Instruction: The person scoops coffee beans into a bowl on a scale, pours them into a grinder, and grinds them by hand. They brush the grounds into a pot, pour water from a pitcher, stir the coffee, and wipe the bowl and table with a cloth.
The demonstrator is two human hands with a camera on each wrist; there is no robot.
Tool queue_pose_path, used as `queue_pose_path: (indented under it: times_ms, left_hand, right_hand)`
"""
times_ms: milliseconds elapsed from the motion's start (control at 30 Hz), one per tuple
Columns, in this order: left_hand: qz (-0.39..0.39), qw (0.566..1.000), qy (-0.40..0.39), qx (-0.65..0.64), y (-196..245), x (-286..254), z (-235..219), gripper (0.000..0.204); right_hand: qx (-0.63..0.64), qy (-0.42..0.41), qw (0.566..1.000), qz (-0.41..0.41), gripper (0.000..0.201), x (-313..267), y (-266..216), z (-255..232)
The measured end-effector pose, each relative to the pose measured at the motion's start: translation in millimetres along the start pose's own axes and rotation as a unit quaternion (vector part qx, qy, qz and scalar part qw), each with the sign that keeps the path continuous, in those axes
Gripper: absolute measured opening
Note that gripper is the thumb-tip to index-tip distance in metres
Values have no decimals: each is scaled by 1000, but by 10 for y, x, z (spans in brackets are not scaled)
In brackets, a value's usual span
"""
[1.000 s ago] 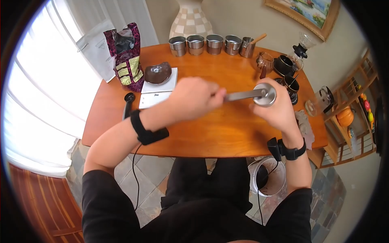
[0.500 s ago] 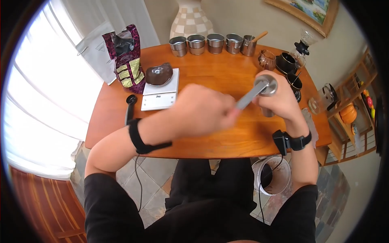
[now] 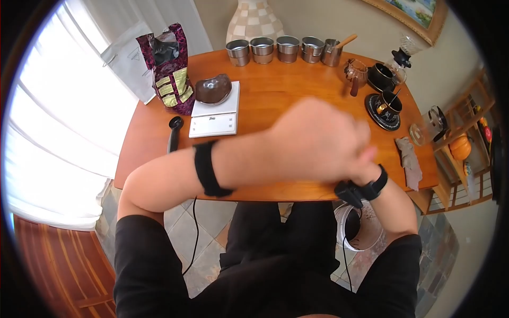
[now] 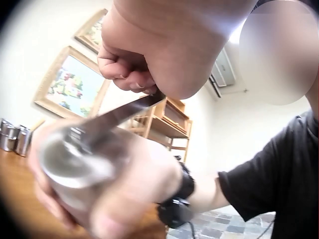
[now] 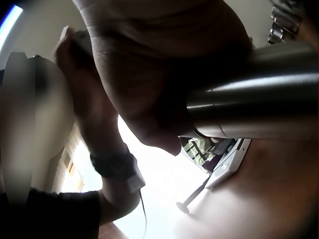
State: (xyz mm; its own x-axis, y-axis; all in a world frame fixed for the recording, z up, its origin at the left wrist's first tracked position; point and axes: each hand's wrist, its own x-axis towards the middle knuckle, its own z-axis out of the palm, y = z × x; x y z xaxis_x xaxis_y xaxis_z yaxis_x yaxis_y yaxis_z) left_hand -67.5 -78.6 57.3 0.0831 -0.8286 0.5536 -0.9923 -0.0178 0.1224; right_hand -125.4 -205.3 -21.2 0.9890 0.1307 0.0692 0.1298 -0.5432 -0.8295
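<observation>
Upright in my right hand point(image 4: 144, 167) is a steel hand coffee grinder point(image 5: 264, 94), its body gripped by the curled fingers and thumb. My left hand point(image 3: 318, 140) holds the outer end of the grinder's flat crank handle point(image 4: 117, 118), fingers curled round its knob. In the head view the left hand and forearm pass in front of the grinder and most of the right hand, hiding them. The left wrist view shows the grinder's round top, blurred, below the left fist. Both hands are above the front right part of the wooden table point(image 3: 265, 116).
A white scale point(image 3: 213, 127) bears a dark brown dish point(image 3: 213, 90). Beside it are a purple bag point(image 3: 172, 79) and a black scoop point(image 3: 174, 132). Several steel cups point(image 3: 288, 49) line the back edge. A black cup point(image 3: 389, 105), glass server point(image 3: 356, 71) and cloth point(image 3: 408, 161) are on the right.
My left hand has swung the crank round, moving right and toward my body until it overlaps the right hand. The right hand and grinder have come a little nearer to me.
</observation>
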Motion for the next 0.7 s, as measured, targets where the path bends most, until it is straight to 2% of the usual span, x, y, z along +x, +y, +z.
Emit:
queue_pose_path:
  times_ms: [67, 100, 133, 200, 233, 267, 300, 333, 400, 433, 467, 533, 600, 667, 700]
  left_hand:
    - [109, 993, -20, -35, 133, -159, -18, 31]
    - [81, 994, -56, -53, 86, -225, -46, 30]
    - [80, 994, -58, -56, 3, -294, -89, 30]
    - [-44, 990, -124, -43, -211, -378, -152, 29]
    - [-43, 990, -129, -46, -298, -404, -115, 29]
    - [-79, 986, -146, -13, -396, -430, -57, 30]
    - [-114, 980, -163, 21, -488, -425, -14, 32]
    - [-114, 980, -164, 20, -587, -385, 10, 32]
    - [-175, 978, -112, 34, -780, -276, 40, 38]
    - [-177, 978, -103, 40, -791, -196, 59, 41]
    - [-178, 978, -105, 40, -745, -117, 66, 41]
    - [-129, 991, -30, 24, -607, 62, 59, 42]
    - [-82, 997, -10, 10, -382, 213, -1, 43]
    - [5, 999, 33, 13, -227, 314, 9, 41]
    - [4, 999, 33, 13, -118, 363, 14, 41]
  right_hand:
    - [109, 94, 989, -4, 19, 87, -70, -339]
    - [124, 95, 988, 16, 20, 16, -63, -468]
    - [140, 96, 985, 36, 22, -65, -57, -588]
    - [116, 119, 985, 43, 25, -203, -104, -740]
    - [77, 133, 987, 36, 28, -263, -172, -737]
    - [79, 134, 987, 38, 28, -300, -199, -724]
    - [63, 110, 991, 28, 30, -331, -219, -711]
    - [48, 86, 995, 18, 31, -366, -233, -677]
    - [37, 52, 998, 15, 34, -401, -294, -464]
    - [12, 25, 999, 24, 35, -412, -312, -359]
    - [32, -52, 997, 45, 36, -348, -461, -271]
    - [38, -85, 993, 72, 37, -237, -581, -158]
    - [43, -121, 987, 100, 37, -179, -577, -125]
    - [7, -66, 997, 35, 41, -104, -450, -105]
    - [33, -24, 999, 21, 53, -116, -404, -79]
